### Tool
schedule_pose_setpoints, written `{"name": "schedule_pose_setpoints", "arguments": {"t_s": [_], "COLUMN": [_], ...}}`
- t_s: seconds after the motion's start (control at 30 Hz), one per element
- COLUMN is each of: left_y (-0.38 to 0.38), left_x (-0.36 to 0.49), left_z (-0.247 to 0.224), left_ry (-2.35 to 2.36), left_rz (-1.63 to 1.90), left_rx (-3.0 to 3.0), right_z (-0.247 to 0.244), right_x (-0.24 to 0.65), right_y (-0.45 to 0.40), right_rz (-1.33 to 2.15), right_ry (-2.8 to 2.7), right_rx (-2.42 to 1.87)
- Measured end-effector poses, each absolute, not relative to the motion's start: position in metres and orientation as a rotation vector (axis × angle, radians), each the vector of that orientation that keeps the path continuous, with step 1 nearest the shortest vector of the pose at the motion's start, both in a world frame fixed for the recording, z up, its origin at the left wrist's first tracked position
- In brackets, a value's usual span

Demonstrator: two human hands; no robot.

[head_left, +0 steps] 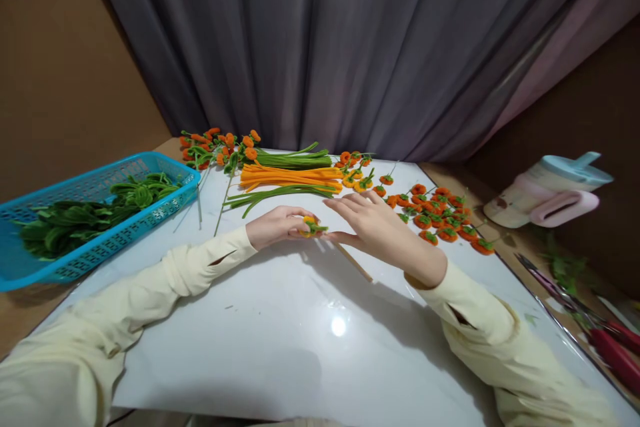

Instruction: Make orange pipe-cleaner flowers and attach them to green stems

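Just above the middle of the white tabletop, my left hand (280,225) pinches a small yellow-orange pipe-cleaner persimmon (311,221) with green on top. My right hand (367,223) hovers close on the other side, its fingers stretched out and thumb apart, near the green tip; whether the thumb touches it I cannot tell. A thin wooden stick (354,263) lies under the right hand. Behind the hands are orange pipe cleaners (295,177) in a bundle, with green pipe cleaners (295,159) behind them and a few more in front.
Several finished orange persimmons (435,208) spread to the right. Orange pieces on stems (205,147) lie at the back left. A blue basket (125,217) with green leaves stands left. At right are a lidded cup (545,190) and red-handled pliers (613,347). A grey curtain (300,47) hangs behind.
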State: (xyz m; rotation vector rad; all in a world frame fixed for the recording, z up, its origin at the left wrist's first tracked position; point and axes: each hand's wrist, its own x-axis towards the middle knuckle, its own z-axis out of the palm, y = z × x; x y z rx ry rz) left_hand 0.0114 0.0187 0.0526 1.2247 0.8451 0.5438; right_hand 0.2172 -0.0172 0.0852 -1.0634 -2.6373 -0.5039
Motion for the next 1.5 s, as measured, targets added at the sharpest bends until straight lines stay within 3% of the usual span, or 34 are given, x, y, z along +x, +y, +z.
{"name": "schedule_pose_setpoints", "arguments": {"t_s": [0.17,0.57,1.5], "left_y": [0.021,0.017,0.019], "left_x": [0.008,0.008,0.013], "left_z": [0.050,0.046,0.043], "left_ry": [0.541,0.424,0.522], "left_rz": [0.509,0.442,0.582], "left_rx": [1.071,0.844,0.776], "right_z": [0.087,0.075,0.066], "right_x": [0.222,0.206,0.208], "right_y": [-0.015,-0.013,-0.003], "right_rz": [-0.191,0.285,0.699], "right_ry": [-2.624,-2.352,-2.196], "right_rx": [-1.003,-0.816,-1.000]}}
